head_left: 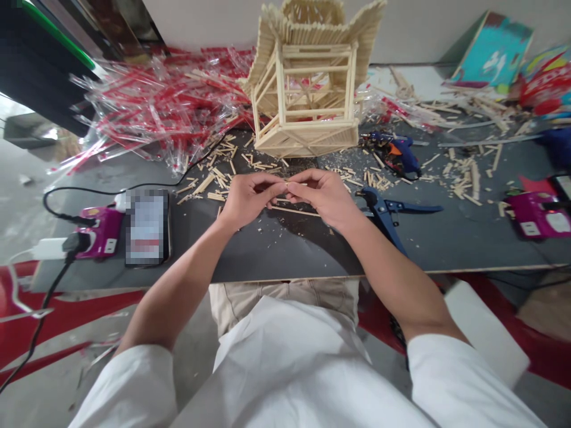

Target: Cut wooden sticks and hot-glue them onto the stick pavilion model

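My left hand (254, 198) and my right hand (322, 195) meet fingertip to fingertip above the table's middle. Both are closed in a pinch, and whatever lies between the fingertips is too small and covered to name. Just below them a thin wooden stick (298, 211) lies on the dark table. Behind the hands stands a small house model (314, 113) built of pale wooden sticks, with a flared roof. To the right of my right hand lies a blue hand cutter (383, 211). A blue hot glue gun (399, 153) rests farther back on the right.
Red and clear plastic wrappers (165, 107) pile up at the back left. A phone (147, 229) lies beside a purple power strip (100, 232) with cables. Another purple power strip (537, 215) sits at the right. Cut stick pieces (468, 178) litter the table (276, 255).
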### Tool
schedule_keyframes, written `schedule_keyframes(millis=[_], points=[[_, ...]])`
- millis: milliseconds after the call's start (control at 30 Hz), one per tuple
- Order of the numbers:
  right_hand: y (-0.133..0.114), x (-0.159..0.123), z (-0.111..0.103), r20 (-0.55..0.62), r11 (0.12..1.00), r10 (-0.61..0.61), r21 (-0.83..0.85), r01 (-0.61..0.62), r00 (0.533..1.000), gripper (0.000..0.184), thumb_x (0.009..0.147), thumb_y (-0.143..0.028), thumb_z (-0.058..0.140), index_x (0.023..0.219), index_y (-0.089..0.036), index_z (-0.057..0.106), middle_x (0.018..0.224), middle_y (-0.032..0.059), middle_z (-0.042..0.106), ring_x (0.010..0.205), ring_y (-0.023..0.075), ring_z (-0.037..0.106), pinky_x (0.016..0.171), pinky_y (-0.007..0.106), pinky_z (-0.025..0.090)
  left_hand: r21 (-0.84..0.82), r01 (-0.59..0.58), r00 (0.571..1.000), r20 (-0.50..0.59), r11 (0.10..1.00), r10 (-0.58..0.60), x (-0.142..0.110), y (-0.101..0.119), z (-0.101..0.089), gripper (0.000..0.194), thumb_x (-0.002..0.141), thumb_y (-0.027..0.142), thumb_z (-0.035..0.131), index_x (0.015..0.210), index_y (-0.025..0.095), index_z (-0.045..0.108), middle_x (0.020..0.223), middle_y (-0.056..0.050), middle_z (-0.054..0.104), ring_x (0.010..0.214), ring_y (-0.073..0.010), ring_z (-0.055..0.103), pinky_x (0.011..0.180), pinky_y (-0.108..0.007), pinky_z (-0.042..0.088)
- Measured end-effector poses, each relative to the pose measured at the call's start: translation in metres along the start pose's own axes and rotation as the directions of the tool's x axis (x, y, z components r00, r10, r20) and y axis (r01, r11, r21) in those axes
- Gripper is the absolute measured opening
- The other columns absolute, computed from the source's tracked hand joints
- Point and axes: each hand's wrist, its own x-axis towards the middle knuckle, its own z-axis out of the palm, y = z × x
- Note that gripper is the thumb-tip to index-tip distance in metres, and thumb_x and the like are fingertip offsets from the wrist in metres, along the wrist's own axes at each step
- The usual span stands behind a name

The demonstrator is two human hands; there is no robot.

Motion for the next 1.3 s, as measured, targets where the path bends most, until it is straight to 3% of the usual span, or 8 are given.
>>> schedule_keyframes(millis=[167,367,467,567,900,1033,1200,1300], points=[[-0.028,-0.024,-0.028,0.047,0.867,-0.010,-0.497,0.033,0.999,0.063,0.078,-0.045,0.093,0.135,-0.027,0.072,0.115,0.0085,0.080,0.094,0.0256,0.076,0.089,0.043,0.063,-0.006,0.016,0.995,-0.100,1.000,-0.017,0.002,-0.005,0.000,0.028,0.087,0.046,0.085,0.090,0.018,0.085,0.065,-0.002,0.071,0.055,-0.0117,0.064,0.053,-0.022,0.054],[-0.064,-0.116,-0.094,-0.139,0.342,-0.111,-0.935,-0.094,0.984,0.051,0.094,-0.053,0.073,0.138,-0.027,0.070,0.142,0.0110,0.070,0.122,0.0340,0.070,0.108,0.050,0.054,-0.029,-0.002,0.987,-0.158,1.000,-0.002,0.003,-0.006,0.000,0.029,0.088,0.047,0.084,0.090,0.018,0.084,0.071,-0.003,0.073,0.057,-0.0108,0.065,0.052,-0.021,0.055],[-0.051,-0.149,-0.140,-0.270,0.067,0.022,-0.960,-0.271,0.963,0.107,0.083,-0.062,0.083,0.167,-0.012,0.039,0.166,0.0287,0.044,0.153,0.0507,0.042,0.122,0.060,0.040,-0.042,-0.004,0.984,-0.176,0.999,-0.004,0.003,-0.006,0.003,0.031,0.087,0.049,0.084,0.090,0.018,0.083,0.069,-0.003,0.072,0.056,-0.0099,0.064,0.050,-0.020,0.054],[-0.032,-0.164,-0.175,-0.318,-0.095,0.112,-0.947,-0.308,0.942,0.127,0.082,-0.074,0.078,0.172,-0.006,0.022,0.173,0.0342,0.027,0.163,0.0522,0.022,0.128,0.059,0.030,-0.058,-0.011,0.983,-0.185,0.998,0.000,0.003,-0.005,0.007,0.032,0.087,0.048,0.085,0.089,0.017,0.083,0.071,-0.003,0.072,0.055,-0.0087,0.063,0.050,-0.019,0.053],[-0.019,-0.176,-0.160,-0.212,-0.268,-0.027,-0.940,-0.212,0.977,0.074,0.102,-0.055,0.045,0.149,0.001,0.050,0.125,0.0335,0.063,0.124,0.0507,0.061,0.103,0.063,0.049,-0.120,-0.007,0.973,-0.230,0.993,-0.021,0.001,-0.006,0.014,0.031,0.086,0.048,0.085,0.085,0.018,0.082,0.069,-0.002,0.071,0.053,-0.0080,0.059,0.048,-0.019,0.050],[-0.033,-0.181,-0.145,-0.406,-0.081,0.027,-0.912,-0.403,0.914,0.053,0.104,-0.048,0.039,0.129,-0.008,0.062,0.108,0.0286,0.070,0.102,0.0451,0.071,0.086,0.055,0.056,-0.095,-0.002,0.962,-0.272,0.995,-0.024,0.001,-0.003,0.014,0.032,0.085,0.050,0.085,0.087,0.019,0.082,0.070,-0.002,0.072,0.052,-0.0081,0.059,0.047,-0.020,0.049],[-0.037,-0.183,-0.105,-0.467,0.650,0.309,-0.532,-0.543,0.828,0.044,0.100,-0.066,0.050,0.102,-0.026,0.068,0.099,0.0109,0.078,0.091,0.0321,0.077,0.083,0.045,0.063,-0.044,0.005,0.963,-0.269,0.999,-0.017,-0.002,0.004,0.016,0.032,0.087,0.050,0.084,0.086,0.019,0.082,0.060,0.000,0.066,0.049,-0.0084,0.057,0.047,-0.020,0.049],[-0.027,-0.173,-0.065,-0.311,0.839,0.402,-0.253,-0.482,0.862,0.047,0.096,-0.071,0.060,0.104,-0.026,0.072,0.104,0.0083,0.079,0.094,0.0296,0.077,0.085,0.041,0.064,0.012,-0.022,0.959,-0.284,1.000,0.024,-0.006,0.006,0.018,0.028,0.089,0.048,0.083,0.091,0.020,0.083,0.061,0.001,0.067,0.050,-0.0088,0.059,0.049,-0.020,0.050]])
